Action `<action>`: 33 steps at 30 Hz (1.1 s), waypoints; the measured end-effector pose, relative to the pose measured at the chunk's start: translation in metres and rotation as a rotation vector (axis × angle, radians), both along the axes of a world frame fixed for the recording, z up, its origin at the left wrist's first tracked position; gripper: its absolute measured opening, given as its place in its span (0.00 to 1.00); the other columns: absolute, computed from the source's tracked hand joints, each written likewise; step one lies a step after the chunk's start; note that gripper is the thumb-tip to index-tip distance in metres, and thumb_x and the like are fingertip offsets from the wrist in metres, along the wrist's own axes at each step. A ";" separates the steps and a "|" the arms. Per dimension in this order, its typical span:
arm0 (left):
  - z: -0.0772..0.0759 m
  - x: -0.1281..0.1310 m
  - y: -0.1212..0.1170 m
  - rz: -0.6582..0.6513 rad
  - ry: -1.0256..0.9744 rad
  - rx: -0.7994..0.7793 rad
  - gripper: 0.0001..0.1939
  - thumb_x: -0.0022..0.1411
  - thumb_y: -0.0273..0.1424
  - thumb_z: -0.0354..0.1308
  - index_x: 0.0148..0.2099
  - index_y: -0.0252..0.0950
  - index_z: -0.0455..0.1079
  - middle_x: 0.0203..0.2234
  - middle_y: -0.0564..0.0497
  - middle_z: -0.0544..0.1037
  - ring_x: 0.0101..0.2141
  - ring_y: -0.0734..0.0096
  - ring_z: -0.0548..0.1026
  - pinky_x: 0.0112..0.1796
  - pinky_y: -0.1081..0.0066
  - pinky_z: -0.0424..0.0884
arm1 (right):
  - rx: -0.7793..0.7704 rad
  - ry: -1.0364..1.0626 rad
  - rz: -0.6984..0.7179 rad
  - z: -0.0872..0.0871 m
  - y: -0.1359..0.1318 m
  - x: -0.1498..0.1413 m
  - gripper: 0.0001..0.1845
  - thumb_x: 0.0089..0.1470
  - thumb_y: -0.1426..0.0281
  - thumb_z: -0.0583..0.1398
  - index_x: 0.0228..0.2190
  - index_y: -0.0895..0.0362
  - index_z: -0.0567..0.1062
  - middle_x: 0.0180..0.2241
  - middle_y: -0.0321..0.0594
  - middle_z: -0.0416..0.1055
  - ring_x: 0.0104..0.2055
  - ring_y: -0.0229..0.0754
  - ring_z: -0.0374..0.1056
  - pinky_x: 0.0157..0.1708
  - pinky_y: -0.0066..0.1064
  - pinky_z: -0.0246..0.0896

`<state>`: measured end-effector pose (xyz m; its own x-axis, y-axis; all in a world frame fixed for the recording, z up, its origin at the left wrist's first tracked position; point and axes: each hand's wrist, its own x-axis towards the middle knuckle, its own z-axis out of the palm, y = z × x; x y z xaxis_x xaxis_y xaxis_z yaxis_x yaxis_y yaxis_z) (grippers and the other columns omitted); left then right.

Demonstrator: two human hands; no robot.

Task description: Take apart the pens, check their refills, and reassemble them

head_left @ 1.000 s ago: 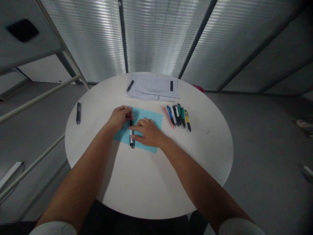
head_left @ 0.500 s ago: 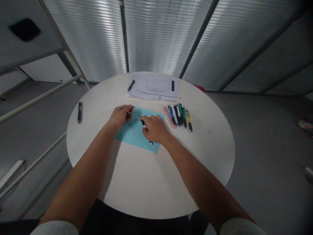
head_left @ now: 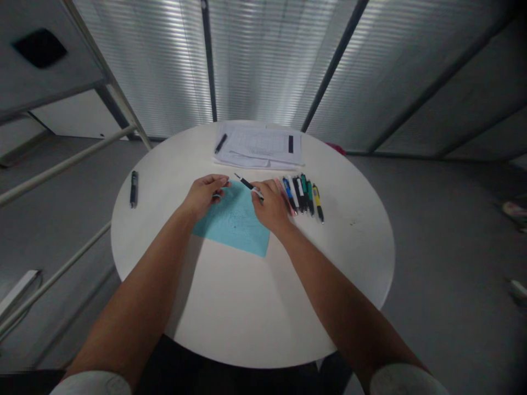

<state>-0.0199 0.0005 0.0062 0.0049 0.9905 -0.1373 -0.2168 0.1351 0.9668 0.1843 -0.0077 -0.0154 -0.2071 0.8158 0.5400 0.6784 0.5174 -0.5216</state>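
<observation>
White surface point(head_left: 234, 307) spreads beneath the right hand point(head_left: 272, 207), which grips a pen point(head_left: 246, 184) over blue paper point(head_left: 236, 227), and the left hand point(head_left: 203, 195), half-curled, its hold unclear.

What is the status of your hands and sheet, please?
Right hand holding black-and-white pen. Left hand at far-left corner of blue sheet. Pen row close beside right hand.

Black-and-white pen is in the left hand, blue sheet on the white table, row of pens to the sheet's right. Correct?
Wrong hand: the head view shows the black-and-white pen in the right hand, not the left hand. The blue sheet is on the white table, with the row of pens to the sheet's right.
</observation>
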 end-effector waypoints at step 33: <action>-0.019 -0.001 0.001 0.030 1.156 0.423 0.13 0.58 0.34 0.58 0.44 0.40 0.79 0.44 0.41 0.78 0.47 0.47 0.70 0.52 0.47 0.61 | -0.060 -0.251 -0.176 0.005 -0.003 0.002 0.14 0.55 0.74 0.56 0.38 0.51 0.80 0.38 0.42 0.73 0.48 0.49 0.65 0.57 0.47 0.47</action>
